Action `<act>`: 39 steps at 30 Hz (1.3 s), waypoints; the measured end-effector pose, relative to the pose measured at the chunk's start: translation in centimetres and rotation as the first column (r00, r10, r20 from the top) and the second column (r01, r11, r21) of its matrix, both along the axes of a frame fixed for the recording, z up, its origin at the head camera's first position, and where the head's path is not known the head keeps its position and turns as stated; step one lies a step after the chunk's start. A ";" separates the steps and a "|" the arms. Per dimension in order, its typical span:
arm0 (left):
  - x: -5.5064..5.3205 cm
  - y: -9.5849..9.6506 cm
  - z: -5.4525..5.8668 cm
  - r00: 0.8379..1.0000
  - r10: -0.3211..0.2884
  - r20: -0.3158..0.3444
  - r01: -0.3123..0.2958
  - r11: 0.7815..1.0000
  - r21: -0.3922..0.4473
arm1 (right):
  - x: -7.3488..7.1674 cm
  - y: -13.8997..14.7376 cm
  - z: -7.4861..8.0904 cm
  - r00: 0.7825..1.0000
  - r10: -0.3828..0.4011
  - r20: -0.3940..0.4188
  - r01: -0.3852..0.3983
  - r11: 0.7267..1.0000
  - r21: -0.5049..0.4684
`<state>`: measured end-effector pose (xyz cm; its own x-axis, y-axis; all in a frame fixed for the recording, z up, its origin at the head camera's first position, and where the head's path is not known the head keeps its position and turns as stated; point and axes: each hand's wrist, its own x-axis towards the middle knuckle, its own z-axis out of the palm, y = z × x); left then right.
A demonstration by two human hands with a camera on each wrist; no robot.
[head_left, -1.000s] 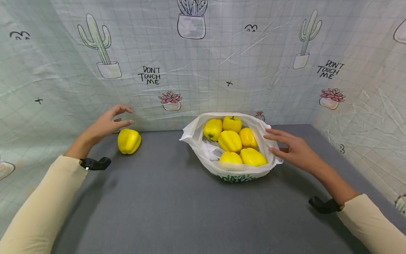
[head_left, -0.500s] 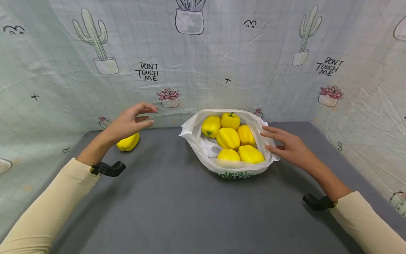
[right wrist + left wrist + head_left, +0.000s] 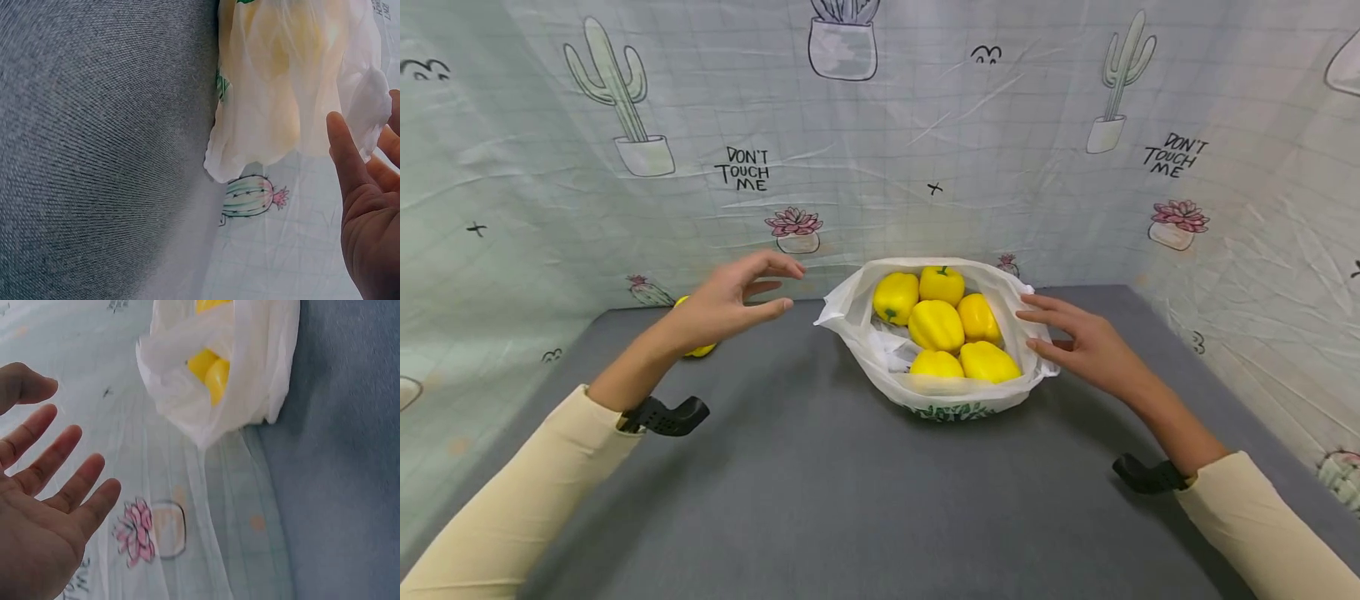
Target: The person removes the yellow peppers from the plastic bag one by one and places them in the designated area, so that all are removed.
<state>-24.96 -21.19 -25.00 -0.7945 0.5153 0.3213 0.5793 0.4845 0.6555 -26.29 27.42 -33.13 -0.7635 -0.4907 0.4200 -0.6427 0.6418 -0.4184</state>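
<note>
In the head view a white plastic bag [image 3: 880, 379] stands with its mouth spread wide. Several yellow bell peppers [image 3: 936, 326] lie inside it. My left hand [image 3: 730, 296] hovers left of the bag, fingers relaxed and holding nothing; the left wrist view shows its bare palm [image 3: 44, 519]. Behind that hand, one more bell pepper [image 3: 702, 350] on the table is mostly hidden. My right hand [image 3: 1082, 342] is at the bag's right edge, fingers loosely extended. In the right wrist view its thumb and fingers [image 3: 347, 150] are against the bag's corner, without a visible grip.
A grey table [image 3: 850, 500] lies under everything. Behind and beside it hangs a pale cloth [image 3: 925, 117] printed with cacti and lettering, close to the table's back edge. Each wrist wears a black band [image 3: 670, 417].
My left hand has moved right, from above the loose bell pepper towards the bag, and now covers most of that pepper. My right hand stays by the bag's edge. The head view shifted slightly.
</note>
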 end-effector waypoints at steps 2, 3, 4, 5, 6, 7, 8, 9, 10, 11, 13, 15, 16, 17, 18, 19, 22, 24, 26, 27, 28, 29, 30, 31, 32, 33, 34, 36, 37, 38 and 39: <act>0.2 0.7 0.0 1.000 -0.019 -0.005 0.019 1.000 0.000 | 0.1 0.1 0.0 1.000 0.004 0.002 -0.004 1.000 -0.005; 0.3 1.1 0.0 0.999 -0.031 -0.011 0.031 1.000 0.000 | 0.1 0.1 0.0 1.000 0.006 0.004 -0.006 1.000 -0.009; 0.4 1.5 0.0 0.999 -0.046 -0.018 0.046 0.999 0.001 | 0.2 0.1 0.0 1.000 0.007 0.008 -0.006 1.000 -0.015; 0.5 1.9 0.0 0.998 -0.061 -0.025 0.061 0.998 0.003 | 0.2 0.1 0.0 1.000 0.006 0.009 -0.006 1.000 -0.018; 0.6 2.3 0.0 0.997 -0.074 -0.030 0.075 0.997 0.004 | 0.2 0.1 0.0 1.000 0.006 0.008 -0.006 1.000 -0.021; 0.7 2.7 -0.1 0.995 -0.091 -0.034 0.091 0.996 0.010 | 0.2 0.2 0.0 1.000 0.006 0.007 -0.006 1.000 -0.023; 0.8 3.1 -0.3 0.994 -0.102 -0.039 0.103 0.995 0.011 | 0.2 0.2 0.0 1.000 0.007 0.004 -0.007 1.000 -0.020; 1.0 3.4 -0.5 0.993 -0.114 -0.042 0.115 0.993 0.012 | 0.2 0.1 0.0 1.000 0.009 0.004 -0.009 1.000 -0.018; 1.1 3.8 -0.6 0.992 -0.122 -0.044 0.122 0.992 0.011 | 0.1 0.1 0.1 1.000 0.011 0.001 -0.011 1.000 -0.012; 1.3 4.1 -0.8 0.991 -0.128 -0.047 0.128 0.992 0.008 | 0.1 0.0 0.1 1.000 0.015 -0.003 -0.015 1.000 -0.005; 1.6 4.7 -1.1 0.989 -0.143 -0.045 0.143 0.990 0.005 | 0.0 -0.1 0.2 1.000 0.021 -0.005 -0.021 1.000 0.006; 1.8 5.4 -1.3 0.986 -0.161 -0.042 0.161 0.987 -0.004 | 0.0 -0.1 0.3 1.000 0.020 -0.014 -0.020 1.000 0.016; 1.9 5.8 -1.3 0.984 -0.175 -0.044 0.174 0.985 -0.010 | 0.1 -0.1 0.3 1.000 0.018 -0.019 -0.017 1.000 0.019; 1.8 6.2 -1.4 0.980 -0.191 -0.048 0.190 0.982 -0.015 | 0.2 -0.1 0.3 1.000 0.016 -0.023 -0.015 1.000 0.020; 1.8 6.5 -1.4 0.977 -0.206 -0.056 0.204 0.979 -0.024 | 0.3 0.0 0.3 1.000 0.012 -0.023 -0.012 1.000 0.017; 1.7 6.9 -1.5 0.974 -0.218 -0.061 0.216 0.976 -0.032 | 0.4 0.1 0.3 1.000 0.009 -0.024 -0.009 1.000 0.013; 1.6 7.7 -1.6 0.965 -0.255 -0.068 0.253 0.967 -0.041 | 0.6 0.2 0.1 1.000 0.007 -0.029 -0.007 1.000 0.003; 1.6 8.1 -1.7 0.959 -0.279 -0.050 0.277 0.960 -0.039 | 0.6 0.1 0.0 0.999 0.014 -0.029 -0.014 1.000 -0.004; 1.6 8.4 -1.7 0.952 -0.305 -0.021 0.304 0.952 -0.038 | 0.5 0.0 -0.1 0.999 0.018 -0.035 -0.018 1.000 -0.001; 1.5 8.6 -1.7 0.947 -0.321 -0.008 0.320 0.946 -0.044 | 0.5 -0.1 -0.2 0.999 0.018 -0.036 -0.018 1.000 0.001; 1.5 8.8 -1.7 0.945 -0.328 0.005 0.327 0.943 -0.058 | 0.5 -0.2 -0.2 0.999 0.017 -0.036 -0.017 1.000 0.003; 1.5 9.1 -1.7 0.942 -0.336 0.014 0.336 0.939 -0.074 | 0.4 -0.2 -0.2 0.999 0.014 -0.034 -0.014 1.000 0.005; 1.5 9.3 -1.7 0.939 -0.343 0.021 0.343 0.935 -0.090 | 0.4 -0.2 -0.2 0.999 0.010 -0.034 -0.010 1.000 0.007; 1.4 9.6 -1.6 0.937 -0.348 0.029 0.349 0.931 -0.102 | 0.4 -0.3 -0.1 0.999 0.007 -0.035 -0.007 1.000 0.008; 1.4 9.9 -1.5 0.936 -0.350 0.035 0.352 0.929 -0.114 | 0.4 -0.3 -0.1 0.999 0.004 -0.036 -0.004 1.000 0.010; 1.3 10.2 -1.5 0.936 -0.349 0.042 0.351 0.928 -0.126 | 0.4 -0.3 -0.1 0.999 0.004 -0.037 -0.003 1.000 0.010; 1.2 10.5 -1.4 0.938 -0.344 0.048 0.347 0.928 -0.138 | 0.4 -0.3 -0.1 0.999 0.006 -0.039 -0.005 1.000 0.009; 1.0 11.2 -1.3 0.937 -0.344 0.060 0.349 0.925 -0.149 | 0.4 -0.4 -0.1 0.999 0.011 -0.043 -0.011 1.000 0.007; 0.8 11.4 -1.3 0.938 -0.339 0.065 0.345 0.925 -0.161 | 0.4 -0.4 -0.1 0.999 0.013 -0.043 -0.013 1.000 0.007; 0.6 11.7 -1.2 0.939 -0.336 0.070 0.343 0.923 -0.177 | 0.5 -0.4 -0.1 0.999 0.016 -0.042 -0.016 1.000 0.005; 0.3 12.0 -1.2 0.940 -0.334 0.075 0.342 0.919 -0.196 | 0.4 -0.4 -0.1 0.999 0.019 -0.043 -0.019 1.000 0.005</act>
<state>-24.65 -9.23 -26.20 -0.5716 0.8060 0.1534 0.7075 0.3895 0.5897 -25.87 27.03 -33.25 -0.7353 -0.5069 0.4498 -0.6720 0.6313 -0.3871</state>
